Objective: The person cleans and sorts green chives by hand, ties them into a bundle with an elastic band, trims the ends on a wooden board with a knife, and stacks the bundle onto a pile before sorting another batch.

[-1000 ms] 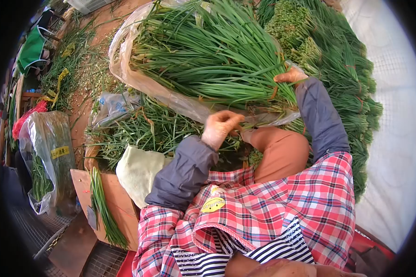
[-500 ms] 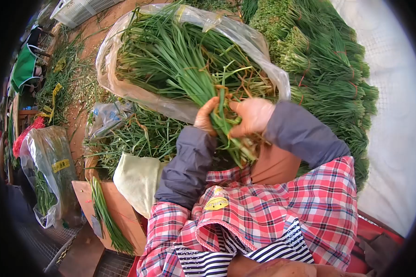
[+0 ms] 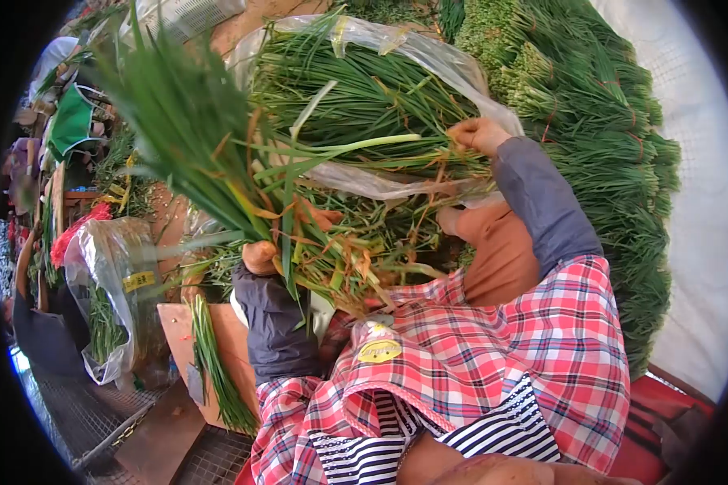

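Ground and backdrop: Reddish-brown earth strewn with scraps (image 3: 170, 208) lay behind, with a white fabric sheet (image 3: 704, 242) at far right and a deep pile of green, tied leaf bundles (image 3: 598, 153) beside it.
Left hand: The bare left hand (image 3: 260, 257) was wrapped around a long bunch of flat green leaves (image 3: 186, 137), lifted clear at the left, tips up and blurred.
Bunch base: Yellow-brown withered strands (image 3: 340, 267) hung around the stem ends, above the lap.
Right hand: The bare right hand (image 3: 484, 136) was at the right end of a clear plastic bag (image 3: 449, 58), finger and thumb close together by the stem ends of the loose green leaves (image 3: 364, 89) within; whether they pinched anything, I could not tell.
Good handling: A snug hold low on the stems seemed best, firm enough to keep the bunch whole, loose enough not to bruise it; withered strands would likely come away more cleanly with stem ends level.
Change from half a second earlier: Both hands had been together on the bunch before the knee; now the left had swung it leftward, and the right had left it for the bag.
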`<move>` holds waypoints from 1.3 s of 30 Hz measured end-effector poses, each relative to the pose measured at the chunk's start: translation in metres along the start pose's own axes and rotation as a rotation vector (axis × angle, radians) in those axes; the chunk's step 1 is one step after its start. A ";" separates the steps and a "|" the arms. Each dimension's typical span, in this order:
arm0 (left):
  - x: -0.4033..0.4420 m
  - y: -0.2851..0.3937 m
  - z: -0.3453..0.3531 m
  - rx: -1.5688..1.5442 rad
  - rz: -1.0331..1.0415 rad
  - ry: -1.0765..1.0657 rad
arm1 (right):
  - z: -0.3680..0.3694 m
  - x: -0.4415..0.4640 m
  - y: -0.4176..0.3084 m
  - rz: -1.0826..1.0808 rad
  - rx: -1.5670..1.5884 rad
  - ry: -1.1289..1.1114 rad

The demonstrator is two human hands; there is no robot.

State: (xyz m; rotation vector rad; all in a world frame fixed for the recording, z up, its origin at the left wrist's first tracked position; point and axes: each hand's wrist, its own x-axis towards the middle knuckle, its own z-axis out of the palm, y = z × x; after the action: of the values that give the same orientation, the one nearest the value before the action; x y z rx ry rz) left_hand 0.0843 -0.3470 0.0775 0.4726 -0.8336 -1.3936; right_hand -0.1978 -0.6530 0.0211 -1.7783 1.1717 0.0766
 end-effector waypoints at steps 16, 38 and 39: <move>-0.067 -0.066 0.022 0.084 0.012 0.645 | 0.173 -0.110 -0.216 -1.004 0.314 -0.566; -0.085 -0.048 0.077 1.321 -0.256 0.812 | 0.230 -0.080 -0.125 -0.406 0.823 -0.325; -0.092 -0.039 0.088 1.005 -0.273 0.926 | 0.224 -0.082 -0.134 -0.466 0.865 -0.322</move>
State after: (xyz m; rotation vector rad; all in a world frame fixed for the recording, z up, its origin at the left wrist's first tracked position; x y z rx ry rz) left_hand -0.0044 -0.2478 0.0834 1.8855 -0.6290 -0.7192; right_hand -0.0491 -0.4240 0.0356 -1.1503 0.4157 -0.3572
